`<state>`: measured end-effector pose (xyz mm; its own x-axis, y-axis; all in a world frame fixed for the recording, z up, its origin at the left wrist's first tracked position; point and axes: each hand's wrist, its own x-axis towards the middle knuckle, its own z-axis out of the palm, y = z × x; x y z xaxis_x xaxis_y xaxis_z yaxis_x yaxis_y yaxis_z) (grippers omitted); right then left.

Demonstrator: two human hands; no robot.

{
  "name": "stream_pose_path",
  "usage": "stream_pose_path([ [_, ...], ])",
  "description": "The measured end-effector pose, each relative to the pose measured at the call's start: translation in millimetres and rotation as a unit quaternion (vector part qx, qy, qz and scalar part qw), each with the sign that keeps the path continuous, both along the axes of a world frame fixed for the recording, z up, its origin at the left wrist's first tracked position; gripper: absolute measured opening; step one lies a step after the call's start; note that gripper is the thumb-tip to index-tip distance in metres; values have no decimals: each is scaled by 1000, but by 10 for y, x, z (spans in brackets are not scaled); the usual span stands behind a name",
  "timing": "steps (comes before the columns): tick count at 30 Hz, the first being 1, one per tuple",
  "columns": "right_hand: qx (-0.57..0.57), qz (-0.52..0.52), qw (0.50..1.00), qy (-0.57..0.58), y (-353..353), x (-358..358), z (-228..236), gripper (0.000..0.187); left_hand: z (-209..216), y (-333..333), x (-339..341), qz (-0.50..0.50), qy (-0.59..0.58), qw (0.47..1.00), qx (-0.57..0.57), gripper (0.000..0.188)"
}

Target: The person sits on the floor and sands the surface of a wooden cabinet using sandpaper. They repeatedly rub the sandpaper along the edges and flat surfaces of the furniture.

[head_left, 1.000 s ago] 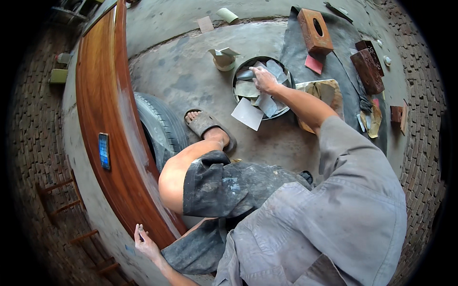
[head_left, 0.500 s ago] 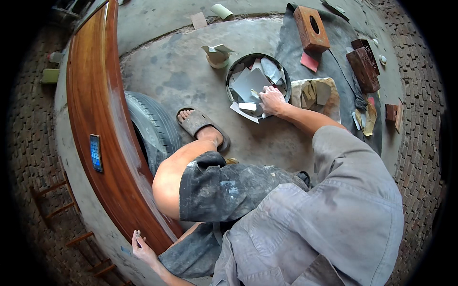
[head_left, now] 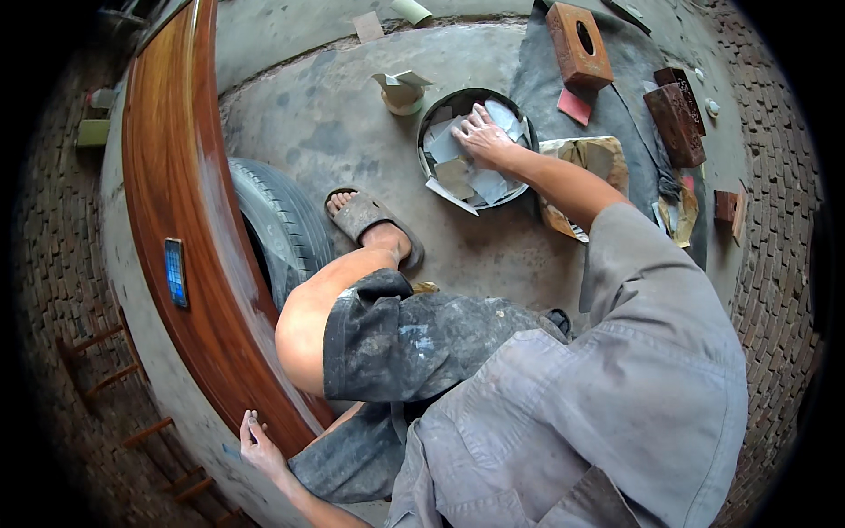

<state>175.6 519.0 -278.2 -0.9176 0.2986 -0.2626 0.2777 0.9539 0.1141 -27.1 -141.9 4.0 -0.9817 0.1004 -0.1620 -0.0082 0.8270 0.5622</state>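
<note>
My right hand (head_left: pixel 486 141) reaches into a round dark-rimmed tub (head_left: pixel 423 163) filled with loose grey, white and tan flat pieces. Its fingers are spread over the pieces, and I see nothing gripped in them. A tan piece (head_left: pixel 454 178) lies in the front part of the tub, just nearer to me than the hand. Whitish dust coats the fingers of my left hand (head_left: pixel 262 447). That hand is loosely open beside the near end of a long, polished reddish-brown wooden board (head_left: pixel 167 194), with nothing visible in it.
A phone (head_left: pixel 176 273) lies on the board, and a tyre (head_left: pixel 286 229) stands under its edge. Behind the tub are a small container (head_left: pixel 402 101) with folded sheets and a carved wooden tissue box (head_left: pixel 581 48). Dark wooden blocks (head_left: pixel 676 128) sit on a grey cloth at right.
My right hand has moved farther in and slightly left across the tub. Pieces inside have shifted; a white block is no longer visible and a tan piece shows. My left hand has barely moved.
</note>
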Motion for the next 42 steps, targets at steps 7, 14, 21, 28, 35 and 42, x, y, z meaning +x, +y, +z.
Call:
stream_pose_path([
  [7, -74, -4, 992, 103, -211, 672, 28, 23, -9, -105, 23, 7, -6, 1000, -14, 37],
  [14, -91, -11, 989, 112, -229, 820, 147, 21, -2, -60, 20, -4, -10, 1000, -22, 38],
  [21, -119, -79, 938, 316, 81, 173, 49, 42, 14, -93, 4, 1, -8, 1000, -18, 38],
  [28, -120, -157, 980, 36, 103, 118, -22, 38, 47, -81, 86, 6, -12, 999, -30, 39],
  [35, -132, -60, 970, 192, -112, 656, 67, 19, 26, -159, 81, 12, -29, 999, -29, 40],
  [42, -171, 36, 982, 66, -20, 803, 162, 33, 24, -111, 67, 8, -31, 999, -15, 39],
])
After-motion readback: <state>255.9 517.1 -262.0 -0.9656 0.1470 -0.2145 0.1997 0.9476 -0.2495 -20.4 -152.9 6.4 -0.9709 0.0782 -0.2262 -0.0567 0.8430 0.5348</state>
